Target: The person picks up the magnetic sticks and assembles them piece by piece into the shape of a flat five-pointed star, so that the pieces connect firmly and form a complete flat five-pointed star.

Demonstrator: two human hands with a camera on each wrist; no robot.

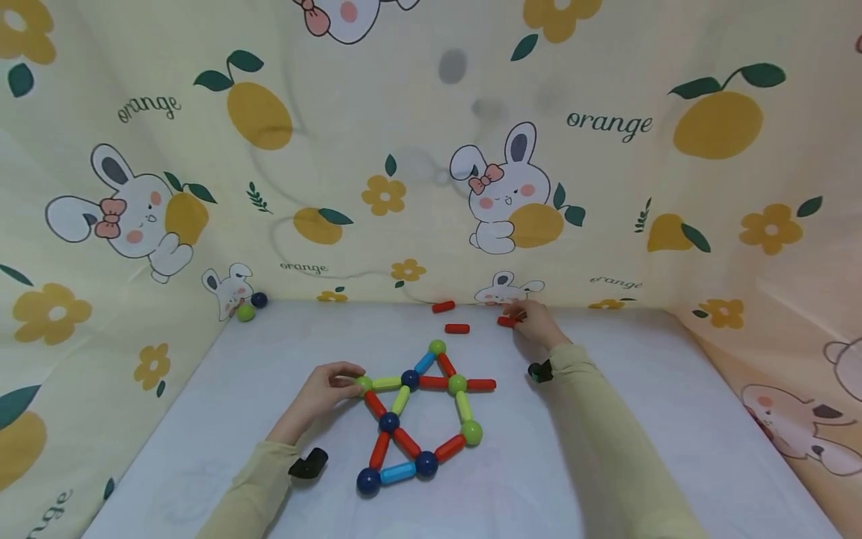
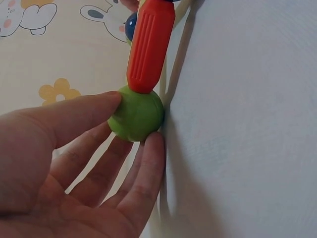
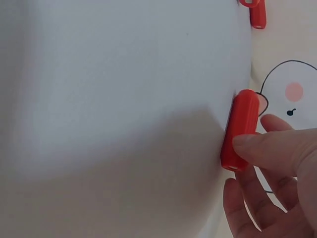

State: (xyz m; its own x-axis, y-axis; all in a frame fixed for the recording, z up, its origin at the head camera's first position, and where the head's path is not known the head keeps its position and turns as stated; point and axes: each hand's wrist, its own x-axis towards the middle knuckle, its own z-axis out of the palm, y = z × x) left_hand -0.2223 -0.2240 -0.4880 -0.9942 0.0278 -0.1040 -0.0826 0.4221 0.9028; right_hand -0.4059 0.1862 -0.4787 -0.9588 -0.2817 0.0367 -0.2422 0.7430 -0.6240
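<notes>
My left hand (image 1: 325, 393) pinches a green ball (image 2: 136, 116) between thumb and fingertips, at the left corner of a flat frame of magnetic-looking rods and balls. A red rod (image 2: 151, 47) joins that ball in the left wrist view, and a light green rod (image 1: 387, 383) runs from it to a dark blue ball (image 1: 410, 379). At the back of the table, my right hand (image 1: 536, 325) holds a loose red rod (image 3: 241, 129), thumb on its near side and fingers behind it. The rod's far side is hidden.
Two more loose red rods, a nearer one (image 1: 457, 329) and a farther one (image 1: 443, 307), lie left of my right hand. A loose green ball (image 1: 245, 312) and dark blue ball (image 1: 259, 300) sit in the back left corner. Patterned cloth (image 1: 431, 247) walls the white table (image 1: 606, 419).
</notes>
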